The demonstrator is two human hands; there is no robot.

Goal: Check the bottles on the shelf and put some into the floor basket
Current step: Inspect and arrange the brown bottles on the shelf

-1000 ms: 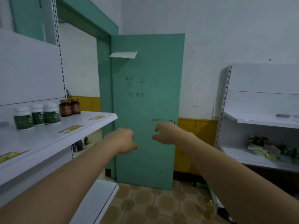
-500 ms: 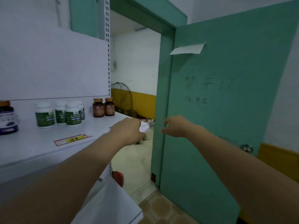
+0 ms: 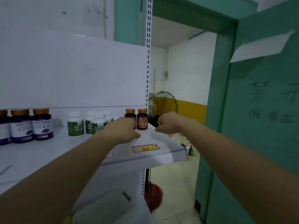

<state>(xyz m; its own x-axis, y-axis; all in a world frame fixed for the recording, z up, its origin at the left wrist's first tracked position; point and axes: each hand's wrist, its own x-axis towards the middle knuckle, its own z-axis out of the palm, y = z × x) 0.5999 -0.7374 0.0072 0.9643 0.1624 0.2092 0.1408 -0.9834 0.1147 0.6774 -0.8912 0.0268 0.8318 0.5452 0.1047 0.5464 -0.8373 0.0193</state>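
The view has been swung to the left, and the white metal shelf (image 3: 161,156) is now seen close up. One second ago the hands were held out in front of the green door (image 3: 267,143). Now they have been brought to the shelf's right end.

The left hand (image 3: 124,130) is held just over the shelf board, right in front of the two small brown bottles with orange caps (image 3: 142,121). Its fingers are loosely bent and nothing is held in it. One brown bottle is partly hidden by it, so it cannot be told if that bottle is touched. The right hand (image 3: 169,124) is held in the air just past the shelf's edge. It is also loosely bent, with nothing in it.

More bottles can be seen now than before. White bottles with green labels (image 3: 75,125) are in the middle. Dark bottles with purple labels and gold caps (image 3: 42,125) are further left.

It is judged that the checking is only about to be started, most likely with the brown bottles. No bottle has been lifted yet. The floor basket is not seen.
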